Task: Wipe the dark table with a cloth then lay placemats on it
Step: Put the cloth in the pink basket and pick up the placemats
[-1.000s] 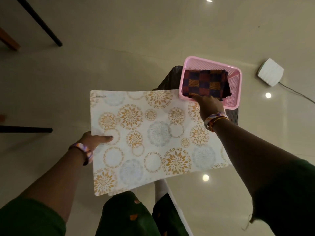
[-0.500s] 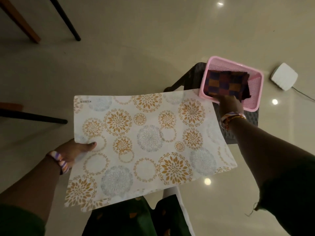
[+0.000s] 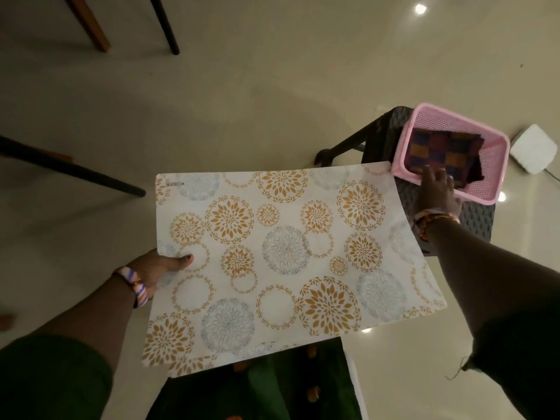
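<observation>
My left hand (image 3: pixel 157 266) grips the left edge of a white placemat (image 3: pixel 285 262) printed with gold and grey flower circles, thumb on top; a second mat's edge peeks out beneath it. The mat hangs in the air over the floor. My right hand (image 3: pixel 436 189) reaches over the near rim of a pink mesh basket (image 3: pixel 491 183), fingers on a folded checked cloth (image 3: pixel 445 153) of purple, orange and maroon inside it. The basket stands on a small dark woven stool (image 3: pixel 385 131).
Glossy cream floor tiles all around. A white box (image 3: pixel 533 153) with a cable lies right of the stool. Dark and wooden furniture legs (image 3: pixel 163 25) stand at the top left, and another dark leg (image 3: pixel 75 171) crosses at the left.
The view has shifted, so the stool and basket sit further right. My right hand has moved from the basket's near rim into the basket onto the cloth. The left hand keeps holding the mat.
</observation>
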Demonstrator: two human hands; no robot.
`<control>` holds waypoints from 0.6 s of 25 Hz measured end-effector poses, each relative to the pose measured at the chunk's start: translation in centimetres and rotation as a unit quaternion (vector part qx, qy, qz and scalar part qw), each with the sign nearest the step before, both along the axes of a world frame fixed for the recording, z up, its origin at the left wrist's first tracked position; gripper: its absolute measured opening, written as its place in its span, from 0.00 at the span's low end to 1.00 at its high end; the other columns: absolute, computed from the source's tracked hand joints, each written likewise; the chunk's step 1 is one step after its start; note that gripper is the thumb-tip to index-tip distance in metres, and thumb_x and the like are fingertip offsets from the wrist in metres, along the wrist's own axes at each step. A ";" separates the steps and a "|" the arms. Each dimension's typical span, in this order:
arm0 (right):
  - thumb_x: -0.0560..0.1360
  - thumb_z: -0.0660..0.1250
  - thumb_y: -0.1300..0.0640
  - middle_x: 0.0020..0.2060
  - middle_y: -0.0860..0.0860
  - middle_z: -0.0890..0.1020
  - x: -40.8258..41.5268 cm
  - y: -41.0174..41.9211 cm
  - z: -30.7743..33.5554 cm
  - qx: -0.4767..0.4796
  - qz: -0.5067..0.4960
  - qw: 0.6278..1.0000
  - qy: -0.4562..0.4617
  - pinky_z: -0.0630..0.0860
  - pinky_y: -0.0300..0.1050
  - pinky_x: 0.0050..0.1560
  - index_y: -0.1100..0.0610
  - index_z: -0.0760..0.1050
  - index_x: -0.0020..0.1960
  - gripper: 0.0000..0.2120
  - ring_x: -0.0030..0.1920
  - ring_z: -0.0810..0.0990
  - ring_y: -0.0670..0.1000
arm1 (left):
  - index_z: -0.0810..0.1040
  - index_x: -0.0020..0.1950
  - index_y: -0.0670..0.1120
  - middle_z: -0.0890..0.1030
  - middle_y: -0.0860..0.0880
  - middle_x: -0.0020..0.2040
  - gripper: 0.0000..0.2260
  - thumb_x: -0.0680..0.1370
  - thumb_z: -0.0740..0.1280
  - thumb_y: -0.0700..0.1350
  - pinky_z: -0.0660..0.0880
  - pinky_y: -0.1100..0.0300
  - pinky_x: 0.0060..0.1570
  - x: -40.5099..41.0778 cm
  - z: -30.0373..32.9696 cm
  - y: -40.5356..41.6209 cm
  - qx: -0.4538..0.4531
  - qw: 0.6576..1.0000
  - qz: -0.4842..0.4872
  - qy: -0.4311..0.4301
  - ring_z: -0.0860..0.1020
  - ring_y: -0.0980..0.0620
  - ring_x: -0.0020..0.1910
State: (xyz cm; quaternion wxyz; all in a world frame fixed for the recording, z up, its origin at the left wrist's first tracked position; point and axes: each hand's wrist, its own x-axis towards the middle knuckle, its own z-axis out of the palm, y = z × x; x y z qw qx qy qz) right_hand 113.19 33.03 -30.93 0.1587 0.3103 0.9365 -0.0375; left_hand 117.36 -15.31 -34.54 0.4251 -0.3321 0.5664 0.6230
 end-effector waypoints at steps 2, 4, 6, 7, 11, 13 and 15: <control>0.77 0.56 0.69 0.77 0.57 0.51 1.5 -2.0 0.2 -0.006 -0.042 0.999 0.021 0.58 0.67 0.70 0.55 0.50 0.76 0.32 0.76 0.50 0.59 | 0.66 0.71 0.43 0.73 0.44 0.67 0.38 0.64 0.76 0.45 0.61 0.42 0.69 0.2 0.3 0.2 0.008 1.000 0.008 0.005 0.69 0.43 0.67; 0.78 0.56 0.66 0.77 0.56 0.48 3.3 -4.0 0.0 -0.025 -0.062 0.997 0.030 0.60 0.66 0.69 0.54 0.48 0.77 0.31 0.76 0.49 0.58 | 0.66 0.71 0.43 0.72 0.45 0.68 0.39 0.64 0.77 0.45 0.61 0.42 0.69 0.5 0.5 0.0 0.017 1.000 0.014 0.017 0.69 0.44 0.67; 0.80 0.56 0.60 0.77 0.56 0.50 4.6 -5.3 -0.7 -0.065 -0.097 0.993 0.009 0.59 0.65 0.70 0.55 0.50 0.77 0.28 0.76 0.51 0.58 | 0.66 0.71 0.43 0.72 0.46 0.68 0.39 0.64 0.78 0.46 0.60 0.43 0.70 1.3 -0.1 -1.0 0.015 0.999 0.023 0.039 0.69 0.45 0.68; 0.81 0.56 0.58 0.77 0.56 0.51 5.2 -5.9 -1.0 -0.086 -0.119 0.989 -0.007 0.58 0.64 0.70 0.55 0.51 0.76 0.27 0.76 0.52 0.58 | 0.65 0.72 0.44 0.72 0.46 0.68 0.42 0.62 0.80 0.48 0.60 0.43 0.70 1.8 0.1 -1.3 0.008 0.999 0.013 0.043 0.69 0.45 0.68; 0.80 0.56 0.53 0.75 0.58 0.57 9.0 -8.0 -1.8 -0.090 -0.145 0.985 -0.025 0.53 0.63 0.72 0.57 0.53 0.75 0.27 0.74 0.57 0.60 | 0.67 0.71 0.43 0.73 0.45 0.67 0.31 0.69 0.72 0.40 0.60 0.44 0.70 4.0 0.6 -3.0 0.021 0.998 0.013 0.054 0.70 0.45 0.67; 0.80 0.56 0.51 0.76 0.58 0.56 11.0 -8.9 -1.4 -0.083 -0.163 0.983 -0.028 0.52 0.61 0.72 0.58 0.52 0.76 0.28 0.75 0.55 0.59 | 0.68 0.70 0.44 0.73 0.47 0.67 0.35 0.65 0.75 0.43 0.60 0.44 0.70 5.1 0.9 -4.0 0.037 0.998 0.012 0.056 0.69 0.46 0.68; 0.81 0.55 0.50 0.76 0.57 0.54 13.2 -10.5 -0.5 -0.078 -0.172 0.981 -0.034 0.49 0.63 0.72 0.58 0.51 0.76 0.28 0.76 0.52 0.58 | 0.69 0.70 0.44 0.74 0.47 0.67 0.42 0.59 0.80 0.48 0.60 0.44 0.70 6.2 1.1 -5.1 0.041 0.996 0.008 0.079 0.69 0.46 0.67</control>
